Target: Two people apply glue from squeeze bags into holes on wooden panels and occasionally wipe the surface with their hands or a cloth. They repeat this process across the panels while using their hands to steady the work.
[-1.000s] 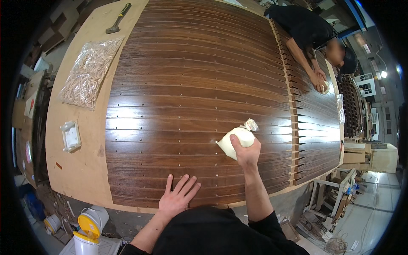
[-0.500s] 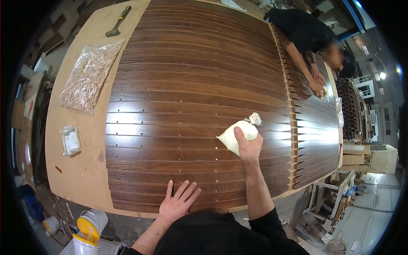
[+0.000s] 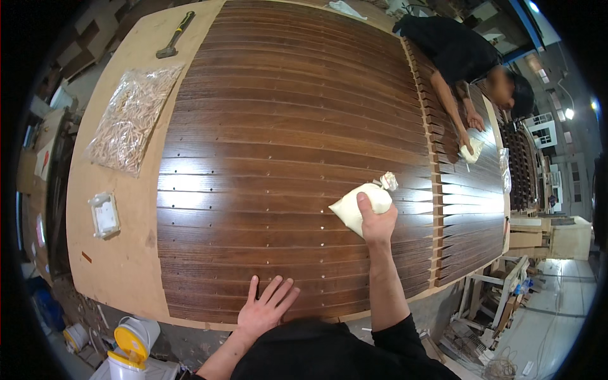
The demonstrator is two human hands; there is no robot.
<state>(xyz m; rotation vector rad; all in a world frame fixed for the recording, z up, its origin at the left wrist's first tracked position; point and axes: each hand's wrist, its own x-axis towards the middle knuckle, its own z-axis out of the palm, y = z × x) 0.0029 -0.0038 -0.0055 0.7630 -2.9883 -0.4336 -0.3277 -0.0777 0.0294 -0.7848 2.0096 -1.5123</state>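
Note:
My right hand (image 3: 378,223) grips a plump cream-coloured squeeze bag (image 3: 358,206), thumb on top. Its pointed tip faces left above the dark brown wooden boards (image 3: 278,126); whether it touches them I cannot tell. A crumpled, tied end (image 3: 389,181) of the bag sticks out beyond my hand. Small holes run in rows across the boards, and several near the bag show white spots. My left hand (image 3: 265,310) lies flat with spread fingers on the boards near the front edge, holding nothing.
On the pale tabletop margin at left lie a hammer (image 3: 176,35), a clear bag of wooden dowels (image 3: 134,119) and a small whitish tray (image 3: 104,215). A co-worker (image 3: 453,50) leans over the far right boards with another cream bag (image 3: 472,149). Buckets (image 3: 136,335) stand lower left.
My right hand and the squeeze bag have shifted slightly right. My left hand stays on the boards. The co-worker's hands have come apart, and that person's bag shows more.

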